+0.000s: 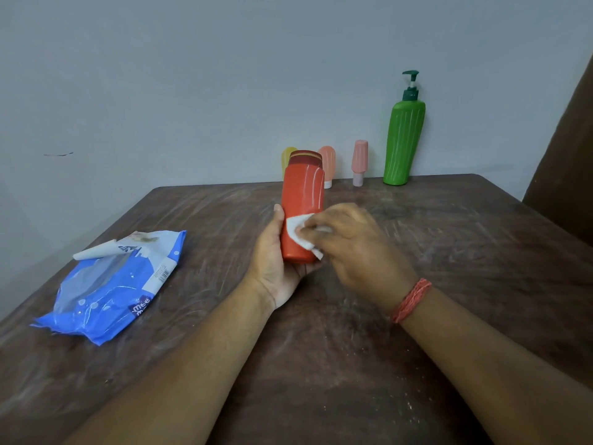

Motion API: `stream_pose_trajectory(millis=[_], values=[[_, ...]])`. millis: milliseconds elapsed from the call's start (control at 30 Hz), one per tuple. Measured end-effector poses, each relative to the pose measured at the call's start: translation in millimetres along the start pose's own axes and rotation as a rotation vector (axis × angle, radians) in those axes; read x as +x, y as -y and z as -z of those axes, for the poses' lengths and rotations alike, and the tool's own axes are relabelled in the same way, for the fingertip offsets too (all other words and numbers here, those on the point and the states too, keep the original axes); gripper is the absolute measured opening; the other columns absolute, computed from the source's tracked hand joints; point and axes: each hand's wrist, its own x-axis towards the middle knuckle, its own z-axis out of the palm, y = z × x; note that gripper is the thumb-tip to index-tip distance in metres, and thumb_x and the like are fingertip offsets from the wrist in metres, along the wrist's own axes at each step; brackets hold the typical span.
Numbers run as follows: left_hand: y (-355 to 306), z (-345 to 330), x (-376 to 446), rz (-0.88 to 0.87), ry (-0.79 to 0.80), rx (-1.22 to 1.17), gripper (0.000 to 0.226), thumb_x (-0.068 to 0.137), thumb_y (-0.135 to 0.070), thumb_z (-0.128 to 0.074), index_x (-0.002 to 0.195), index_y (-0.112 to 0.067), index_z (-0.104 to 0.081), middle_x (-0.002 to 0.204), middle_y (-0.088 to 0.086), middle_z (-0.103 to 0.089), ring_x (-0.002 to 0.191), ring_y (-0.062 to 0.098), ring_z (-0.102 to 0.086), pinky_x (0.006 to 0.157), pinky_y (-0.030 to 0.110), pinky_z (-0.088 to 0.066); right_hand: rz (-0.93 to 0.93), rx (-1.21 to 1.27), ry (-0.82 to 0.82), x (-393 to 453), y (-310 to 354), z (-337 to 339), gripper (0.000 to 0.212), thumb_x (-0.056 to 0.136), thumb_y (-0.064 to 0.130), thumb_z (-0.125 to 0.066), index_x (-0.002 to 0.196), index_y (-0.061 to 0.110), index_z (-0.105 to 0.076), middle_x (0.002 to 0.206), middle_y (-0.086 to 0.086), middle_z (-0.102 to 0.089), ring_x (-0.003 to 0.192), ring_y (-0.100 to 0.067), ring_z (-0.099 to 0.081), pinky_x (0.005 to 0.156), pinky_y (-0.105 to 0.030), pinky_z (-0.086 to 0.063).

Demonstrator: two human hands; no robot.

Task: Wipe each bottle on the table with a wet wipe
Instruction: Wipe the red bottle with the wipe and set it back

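Note:
An orange-red bottle (301, 200) with a dark red cap is held upright above the table's middle by my left hand (276, 264), which grips its base and lower side. My right hand (349, 242) pinches a white wet wipe (300, 232) and presses it against the bottle's lower front. At the table's far edge by the wall stand a tall green pump bottle (403, 142), a pink tube (359, 160), a peach tube (329, 162) and a yellow tube (286, 157) partly hidden behind the orange bottle.
A blue wet-wipe pack (109, 290) lies on the left of the brown table (449, 252), its flap peeled open. A grey wall rises behind the table. A dark brown object (564, 175) stands at the right edge.

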Motion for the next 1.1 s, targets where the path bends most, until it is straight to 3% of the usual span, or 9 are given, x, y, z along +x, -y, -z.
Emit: stream_pose_trajectory(millis=[100,200,267,400,567,700,867,1033,1100], values=[[1,1,1,-0.001,0.015,0.030,0.061,0.097,-0.065,-0.048,0.113,-0.013,-0.077,0.109,0.018,-0.073,0.081,0.025,-0.070,0.065,0.037,-0.059,-0.166,-0.098,-0.089,5,-6,2,0.050,0.085,0.005,-0.070,0.133,0.016,-0.062,0.124,-0.010,-0.060,0.115,-0.030,-0.052,0.093,-0.044,-0.049],[4,2,2,-0.010,0.021,0.072,0.063,0.097,-0.066,-0.045,0.115,-0.014,-0.076,0.110,0.017,-0.074,0.089,0.026,-0.072,0.075,0.043,-0.060,0.035,-0.090,-0.062,-2,-3,-5,0.043,0.087,0.010,-0.072,0.129,0.015,-0.064,0.115,-0.006,-0.061,0.105,-0.026,-0.055,0.084,-0.037,-0.048],[5,2,3,-0.019,0.024,0.106,0.063,0.097,-0.067,-0.044,0.114,-0.015,-0.076,0.111,0.016,-0.073,0.095,0.028,-0.071,0.082,0.047,-0.058,0.101,-0.093,-0.040,-2,-3,-8,0.045,0.085,0.009,-0.072,0.129,0.015,-0.063,0.116,-0.005,-0.061,0.106,-0.026,-0.054,0.086,-0.039,-0.048],[5,-1,1,-0.012,0.033,0.152,0.059,0.096,-0.068,-0.045,0.097,-0.022,-0.082,0.094,0.013,-0.074,0.078,0.023,-0.069,0.060,0.033,-0.057,-0.170,-0.241,-0.128,6,-9,-3,0.055,0.084,0.011,-0.052,0.139,0.014,-0.052,0.126,-0.006,-0.055,0.115,-0.025,-0.046,0.090,-0.045,-0.042],[5,-4,0,-0.043,0.060,0.196,0.057,0.097,-0.068,-0.044,0.106,-0.025,-0.079,0.103,0.011,-0.074,0.081,0.022,-0.068,0.056,0.031,-0.050,0.027,-0.243,-0.049,-1,-5,-11,0.058,0.081,0.018,-0.056,0.139,0.016,-0.050,0.129,-0.004,-0.052,0.117,-0.026,-0.045,0.088,-0.043,-0.039],[7,-3,1,-0.044,0.026,0.265,0.066,0.096,-0.070,-0.040,0.127,-0.017,-0.066,0.098,0.017,-0.073,0.076,0.022,-0.067,0.054,0.032,-0.051,-0.301,-0.321,-0.117,9,-16,-5,0.065,0.085,0.008,-0.056,0.147,0.013,-0.039,0.136,-0.008,-0.047,0.117,-0.029,-0.045,0.090,-0.047,-0.042],[8,-4,2,-0.040,0.024,0.245,0.058,0.099,-0.066,-0.040,0.113,-0.022,-0.075,0.099,0.015,-0.075,0.073,0.022,-0.069,0.049,0.031,-0.048,-0.110,-0.295,-0.066,-1,-8,-11,0.058,0.087,0.015,-0.041,0.145,0.013,-0.042,0.135,-0.007,-0.048,0.117,-0.028,-0.044,0.090,-0.044,-0.040],[9,-7,0,-0.061,0.022,0.319,0.051,0.101,-0.060,-0.042,0.130,-0.021,-0.057,0.102,0.015,-0.075,0.084,0.023,-0.073,0.050,0.032,-0.049,-0.361,-0.340,-0.150,8,-27,-2,0.061,0.087,0.004,-0.055,0.146,0.010,-0.041,0.131,-0.010,-0.049,0.105,-0.030,-0.049,0.088,-0.047,-0.046],[9,-9,-2,-0.068,0.037,0.342,0.046,0.103,-0.057,-0.040,0.128,-0.023,-0.057,0.101,0.012,-0.076,0.086,0.022,-0.074,0.050,0.032,-0.049,-0.309,-0.312,-0.170,5,-25,-5,0.059,0.087,0.002,-0.053,0.145,0.007,-0.043,0.130,-0.012,-0.049,0.104,-0.030,-0.048,0.090,-0.046,-0.048]])
